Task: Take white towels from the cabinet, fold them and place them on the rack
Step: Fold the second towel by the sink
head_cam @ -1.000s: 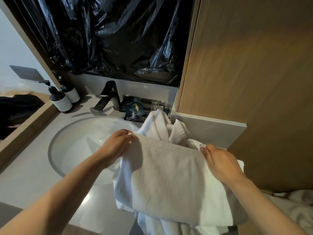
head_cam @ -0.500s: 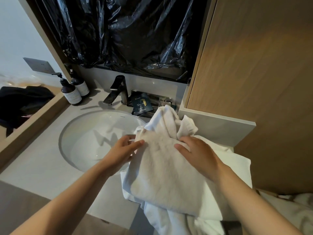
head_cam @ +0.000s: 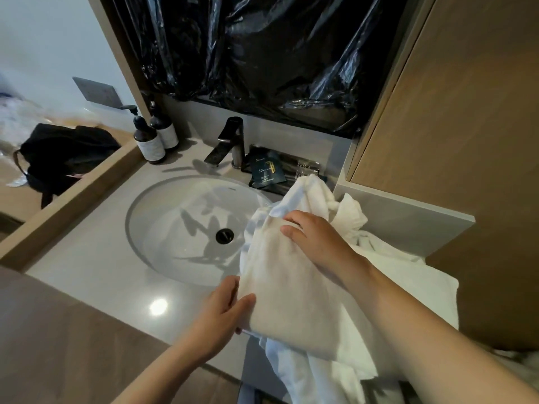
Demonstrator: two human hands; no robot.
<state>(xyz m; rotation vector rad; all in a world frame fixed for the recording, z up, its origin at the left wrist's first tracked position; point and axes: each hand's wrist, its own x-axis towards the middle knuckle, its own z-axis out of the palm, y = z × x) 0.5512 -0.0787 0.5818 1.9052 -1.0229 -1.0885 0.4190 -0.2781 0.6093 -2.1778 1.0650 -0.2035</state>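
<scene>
My left hand [head_cam: 223, 313] hides its fingertips under the folded towel [head_cam: 291, 295], out of my sight; the white pile [head_cam: 320, 374] beneath runs off the bottom edge. Print on the dark packet [head_cam: 267, 172] is too small to read.

soft matt terry-cloth towel [head_cam: 291, 301], glossy crinkled black plastic sheet [head_cam: 277, 53], smooth glossy basin [head_cam: 180, 228], matt wood-grain cabinet [head_cam: 466, 141]

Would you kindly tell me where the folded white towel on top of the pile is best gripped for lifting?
Probably by its long left edge, coming from the sink side, where the left hand pinches the folded towel; the layers seem to meet there, so one pinch holds them all. The right hand, flat on top, could then slide under the right edge.
</scene>
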